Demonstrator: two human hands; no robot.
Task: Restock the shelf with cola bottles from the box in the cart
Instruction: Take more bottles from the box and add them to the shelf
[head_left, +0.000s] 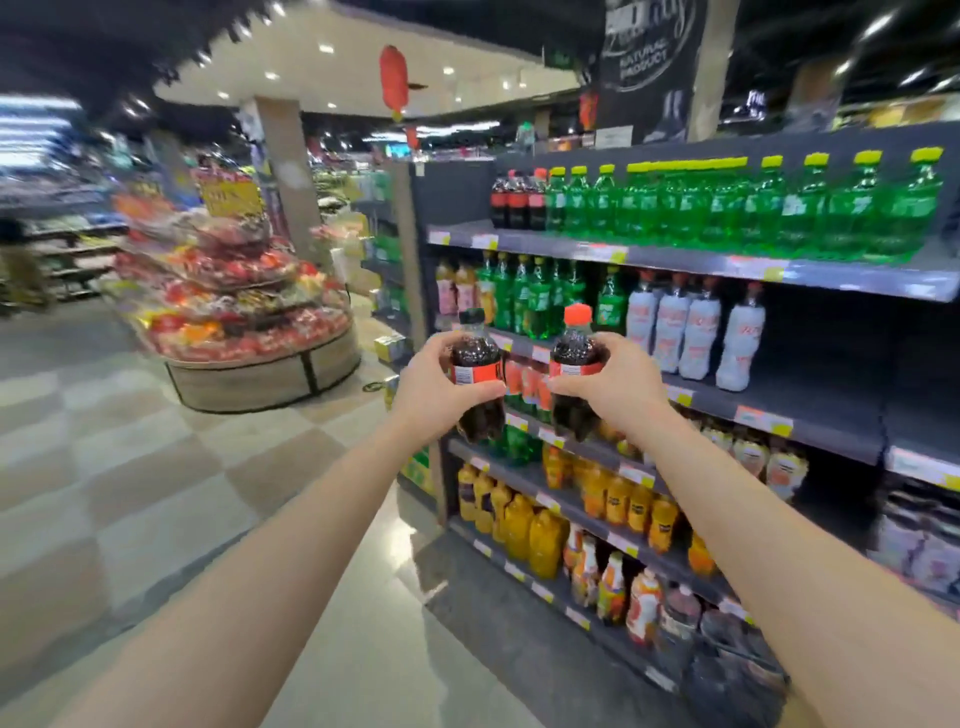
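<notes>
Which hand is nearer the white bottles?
Right. The right hand, gripping a red-capped cola bottle, is just left of the white bottles; the left hand, holding a black-capped cola bottle, is farther left.

A checkered tile floor (104, 441) is lit by recessed ceiling lights (326, 48) — a round produce display (244, 332) is set beside a pillar (288, 171), with a red lantern (394, 78) hung above.

Toward one o'clock the top shelf (675, 257) is crowded: green bottles (727, 208) stand hard beside the cola bottles (517, 200), leaving only a gap on their nine o'clock side. At three o'clock the second shelf (831, 410) lies bare past the white bottles (691, 338).
</notes>
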